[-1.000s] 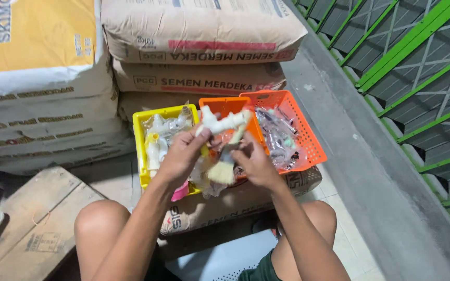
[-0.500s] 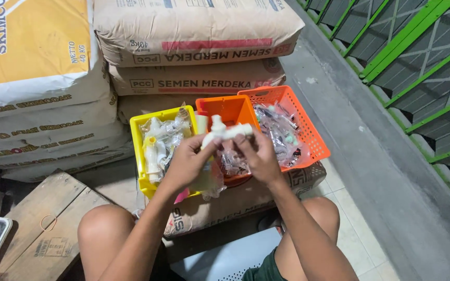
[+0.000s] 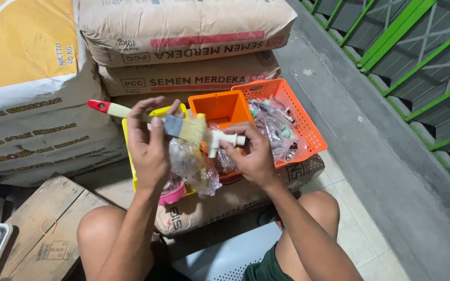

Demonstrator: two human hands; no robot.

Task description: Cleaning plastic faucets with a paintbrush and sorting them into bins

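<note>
My left hand (image 3: pixel 149 151) has its fingers wrapped round a paintbrush (image 3: pixel 154 120), gripping at the metal ferrule, red-tipped handle pointing off to nine o'clock, bristles toward three. My right hand (image 3: pixel 253 156) has its fingers closed on a white plastic tap (image 3: pixel 224 140), held just at the bristle tips, out over the baskets. It's a light, stiff, smooth little thing, likely slippery, so I'd say the body is the place to pinch it, not the thin spout. The brush is light too, with soft bristles that give. Below at six o'clock hangs a crinkly clear plastic bag (image 3: pixel 194 169). The yellow basket (image 3: pixel 128 140) sits at nine o'clock, the orange basket (image 3: pixel 303 122) at two, cement sacks (image 3: pixel 183 31) stacked at twelve.
</note>
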